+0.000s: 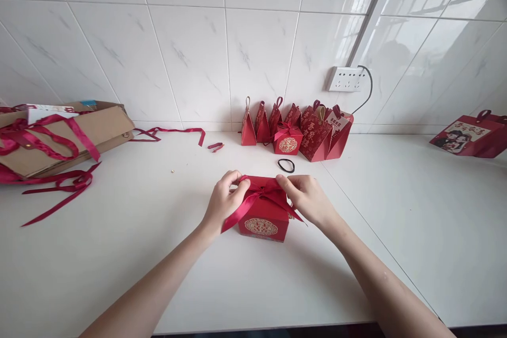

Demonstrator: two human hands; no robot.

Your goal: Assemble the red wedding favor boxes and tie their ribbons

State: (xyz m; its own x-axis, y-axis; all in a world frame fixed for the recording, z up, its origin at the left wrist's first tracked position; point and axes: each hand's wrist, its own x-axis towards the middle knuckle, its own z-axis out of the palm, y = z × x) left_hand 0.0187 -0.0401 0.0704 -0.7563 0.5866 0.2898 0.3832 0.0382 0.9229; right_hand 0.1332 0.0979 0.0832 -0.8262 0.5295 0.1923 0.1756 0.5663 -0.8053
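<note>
The red gift box [265,212] stands upright on the near middle of the white table [190,285], between the 2 hands. Its near face carries 1 round, pale-gold emblem [260,226] with lacy, ornate edges; above that, a plain red panel slopes back toward the top. A crimson ribbon bow [261,192] sits across the upper part, glossy like satin, its 2 tails slanting down to left and right, the left broader.

The left hand [226,198] pinches the bow's left side narrowly between thumb and fingers. The right hand [308,198] pinches its right side just as narrowly; the thumb hides the exact fold held.

Beyond lie a thin black band [285,171] and a small red box [288,145] with a matching bow and emblem, among wedge-shaped packages [317,137] with looped handles. At far left, shiny ribbon [75,185] trails beside a matte brown cardboard carton [109,125]. Smooth, grey-veined tiles [190,53] cover the wall.
</note>
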